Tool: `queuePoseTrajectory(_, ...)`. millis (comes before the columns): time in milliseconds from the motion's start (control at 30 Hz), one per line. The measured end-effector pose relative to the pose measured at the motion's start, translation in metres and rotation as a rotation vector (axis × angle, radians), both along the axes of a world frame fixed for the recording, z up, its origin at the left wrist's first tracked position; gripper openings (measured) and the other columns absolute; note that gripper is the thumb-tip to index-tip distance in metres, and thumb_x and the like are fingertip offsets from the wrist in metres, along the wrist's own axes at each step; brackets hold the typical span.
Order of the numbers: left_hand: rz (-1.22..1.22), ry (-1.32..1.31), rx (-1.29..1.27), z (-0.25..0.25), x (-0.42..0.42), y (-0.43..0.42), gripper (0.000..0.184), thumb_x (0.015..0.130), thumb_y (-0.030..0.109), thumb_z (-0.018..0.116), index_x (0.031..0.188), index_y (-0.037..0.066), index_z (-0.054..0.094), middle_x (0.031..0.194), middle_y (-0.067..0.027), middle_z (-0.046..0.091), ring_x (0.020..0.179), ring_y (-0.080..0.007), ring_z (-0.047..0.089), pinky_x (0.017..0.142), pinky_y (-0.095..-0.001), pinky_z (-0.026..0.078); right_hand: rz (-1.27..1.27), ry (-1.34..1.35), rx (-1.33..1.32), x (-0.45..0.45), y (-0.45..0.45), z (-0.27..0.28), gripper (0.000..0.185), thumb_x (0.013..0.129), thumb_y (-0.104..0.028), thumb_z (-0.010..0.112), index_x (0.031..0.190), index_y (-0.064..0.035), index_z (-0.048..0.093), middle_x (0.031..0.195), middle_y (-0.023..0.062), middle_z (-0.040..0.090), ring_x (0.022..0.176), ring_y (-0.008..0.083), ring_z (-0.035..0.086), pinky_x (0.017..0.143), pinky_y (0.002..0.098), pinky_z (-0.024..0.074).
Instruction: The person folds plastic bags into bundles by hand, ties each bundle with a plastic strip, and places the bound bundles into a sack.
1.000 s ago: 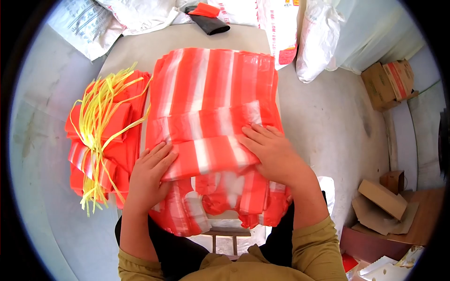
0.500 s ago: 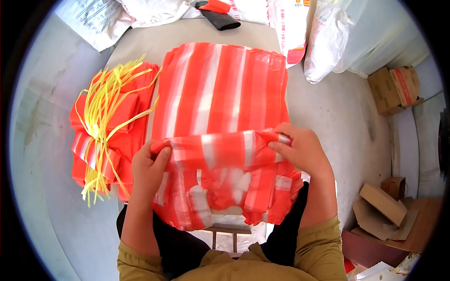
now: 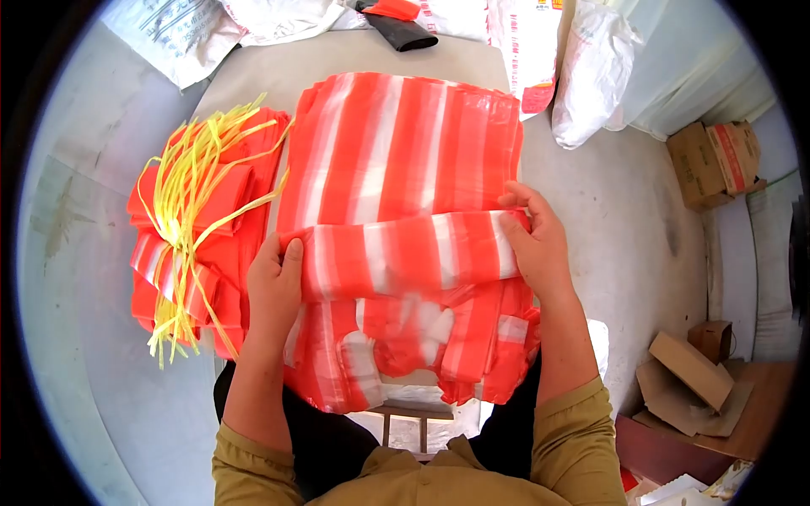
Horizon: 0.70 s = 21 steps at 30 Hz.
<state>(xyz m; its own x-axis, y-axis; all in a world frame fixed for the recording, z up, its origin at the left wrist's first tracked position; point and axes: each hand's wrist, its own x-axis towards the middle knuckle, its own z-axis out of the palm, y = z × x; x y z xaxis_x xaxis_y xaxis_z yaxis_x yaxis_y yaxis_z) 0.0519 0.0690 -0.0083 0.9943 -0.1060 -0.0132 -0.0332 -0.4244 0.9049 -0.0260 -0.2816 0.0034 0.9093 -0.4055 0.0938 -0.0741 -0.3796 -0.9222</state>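
Note:
A stack of red-and-white striped plastic bags (image 3: 380,143) lies in front of me, handle ends toward my body. Across its middle runs a folded-over band of the top bag (image 3: 405,253). My left hand (image 3: 274,282) pinches the left end of this band, thumb on top and fingers partly hidden beneath. At the band's right end is my right hand (image 3: 540,244), its thumb on the plastic and its fingers curled around the edge. The loose handle ends (image 3: 413,333) below the band look slightly blurred.
Left of the stack, folded red bags (image 3: 236,185) lie under a bunch of yellow plastic ties (image 3: 177,228). White sacks (image 3: 595,72) and a black sleeve-like piece (image 3: 401,32) are at the back. Cardboard boxes (image 3: 713,164) stand to the right, with an opened carton (image 3: 692,379) nearer.
The folded band has moved up, away from my body, and lies flatter and wider. My right hand has shifted forward, its fingers less tightly closed; my left hand has moved slightly right.

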Motion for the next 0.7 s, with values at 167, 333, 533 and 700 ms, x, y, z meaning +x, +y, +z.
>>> queuePoseTrajectory(167,0.146,-0.185,0.095,-0.007,-0.001,-0.006,0.024,0.103,0.012,0.066,0.124,-0.001,0.064,0.103,-0.01,0.071,0.089,-0.0235,0.066,0.085,-0.0355,0.053,-0.085,-0.083,-0.193,0.002,0.001,0.002,0.034,0.098,-0.005,0.064,0.131,-0.0033,0.067,0.127,0.0129,0.069,0.118,0.0286,0.065,0.102,0.0384,0.0512)
queuePoseTrajectory(333,-0.276,-0.9,0.472,0.015,-0.015,-0.016,0.037,0.089,0.009,0.072,0.125,0.001,0.067,0.117,-0.0159,0.069,0.107,-0.0338,0.067,0.093,-0.0454,0.054,0.162,-0.146,-0.785,-0.007,0.018,0.018,0.034,0.096,-0.005,0.065,0.13,-0.0052,0.069,0.127,0.0153,0.071,0.118,0.0361,0.067,0.104,0.0427,0.0533)
queuePoseTrajectory(533,-0.523,-0.767,0.591,-0.002,-0.037,-0.05,0.04,0.087,0.017,0.078,0.124,0.003,0.07,0.143,-0.0146,0.064,0.135,-0.0327,0.06,0.108,-0.0501,0.051,0.709,-0.173,-0.682,-0.008,0.087,0.018,0.057,0.097,-0.031,0.07,0.146,-0.0037,0.059,0.152,0.0169,0.058,0.143,0.0341,0.052,0.121,0.0473,0.039)
queuePoseTrajectory(700,-0.524,-0.596,0.626,-0.001,-0.033,-0.053,0.064,0.085,0.021,0.079,0.144,0.005,0.06,0.157,-0.0163,0.053,0.147,-0.0354,0.049,0.12,-0.0533,0.04,0.695,0.006,-0.794,-0.003,0.081,0.009,0.069,0.097,-0.04,0.069,0.155,-0.0077,0.05,0.169,0.0129,0.04,0.159,0.0334,0.031,0.13,0.051,0.0235)
